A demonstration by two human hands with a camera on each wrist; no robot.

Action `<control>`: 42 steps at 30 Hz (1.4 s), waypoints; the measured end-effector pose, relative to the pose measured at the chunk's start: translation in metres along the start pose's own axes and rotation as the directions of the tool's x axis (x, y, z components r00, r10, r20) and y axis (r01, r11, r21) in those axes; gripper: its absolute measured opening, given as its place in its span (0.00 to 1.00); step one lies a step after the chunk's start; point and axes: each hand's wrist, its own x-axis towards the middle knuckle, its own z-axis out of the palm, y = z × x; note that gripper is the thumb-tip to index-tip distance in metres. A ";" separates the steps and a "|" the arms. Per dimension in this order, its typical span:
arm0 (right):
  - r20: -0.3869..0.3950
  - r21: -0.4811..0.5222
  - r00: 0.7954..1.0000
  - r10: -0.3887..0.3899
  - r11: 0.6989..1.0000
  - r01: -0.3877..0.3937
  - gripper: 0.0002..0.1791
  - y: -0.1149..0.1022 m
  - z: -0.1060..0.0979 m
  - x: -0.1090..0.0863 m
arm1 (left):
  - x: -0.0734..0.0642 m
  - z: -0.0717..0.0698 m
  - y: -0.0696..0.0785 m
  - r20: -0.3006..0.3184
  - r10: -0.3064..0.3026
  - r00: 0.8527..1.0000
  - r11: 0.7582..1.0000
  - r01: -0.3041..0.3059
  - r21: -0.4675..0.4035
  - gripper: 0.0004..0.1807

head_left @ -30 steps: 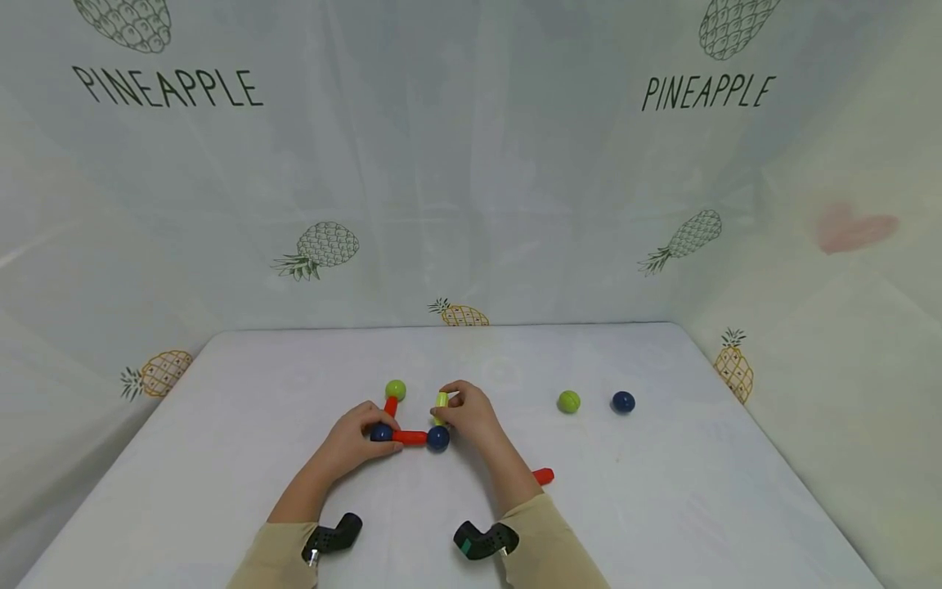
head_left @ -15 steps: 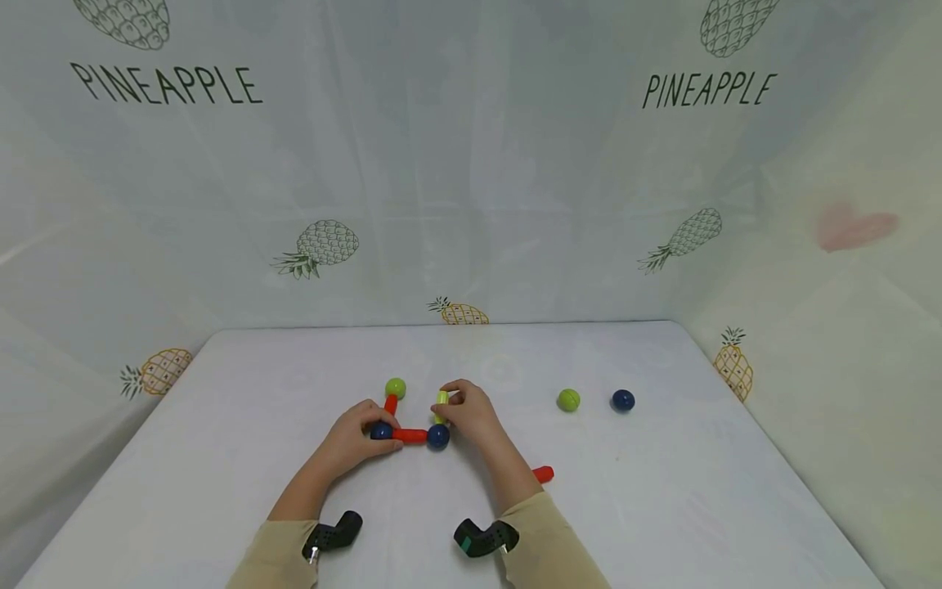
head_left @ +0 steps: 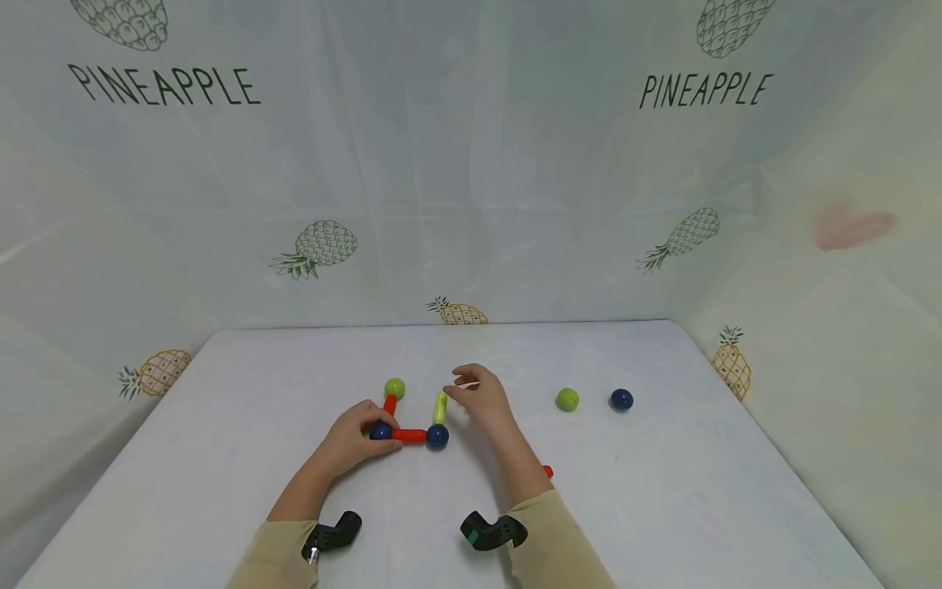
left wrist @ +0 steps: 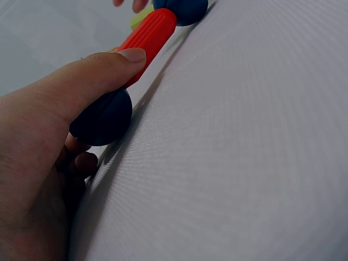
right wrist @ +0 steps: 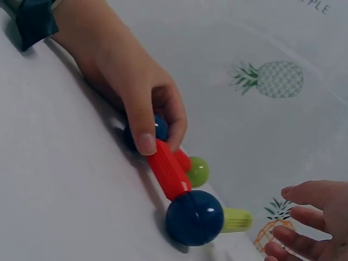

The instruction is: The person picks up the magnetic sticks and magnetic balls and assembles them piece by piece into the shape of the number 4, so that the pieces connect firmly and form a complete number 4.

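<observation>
My left hand (head_left: 347, 439) grips one corner of a joined ball-and-rod toy, its fingers around a dark blue ball (head_left: 380, 431) and its thumb on a red rod (right wrist: 168, 169). That rod runs right to a second blue ball (right wrist: 194, 218), from which a yellow-green rod (head_left: 440, 408) points away from me. Another red rod (head_left: 390, 404) leads from the held corner to a lime green ball (head_left: 395, 388). Beside the yellow-green rod's far end is my right hand (head_left: 484, 401); the right wrist view shows its fingers spread, holding nothing and apart from the rod.
On the white table (head_left: 677, 491), a loose lime green ball (head_left: 567, 399) and a loose blue ball (head_left: 621, 399) lie to the right. A red rod (head_left: 548, 471) is mostly hidden behind my right forearm. Pineapple-printed cloth (head_left: 471, 164) surrounds the table.
My right hand has let go of the yellow-green rod and moved slightly right and away from me. The rod stays on the blue ball. My left hand keeps its grip.
</observation>
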 end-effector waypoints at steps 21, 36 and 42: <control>-0.084 0.078 0.996 0.013 0.997 -0.006 0.17 -0.015 -0.022 -0.011 | -0.009 0.005 -0.006 -0.019 -0.018 1.000 1.000 0.018 -0.001 0.12; -0.172 0.031 0.985 0.016 0.999 -0.011 0.17 -0.005 -0.069 -0.019 | -0.008 0.005 -0.005 -0.027 0.022 0.999 1.000 -0.022 0.020 0.12; -0.192 -0.001 0.981 0.036 0.999 -0.037 0.19 -0.008 -0.088 -0.022 | -0.005 0.001 -0.004 -0.027 0.045 0.999 0.999 -0.044 0.023 0.12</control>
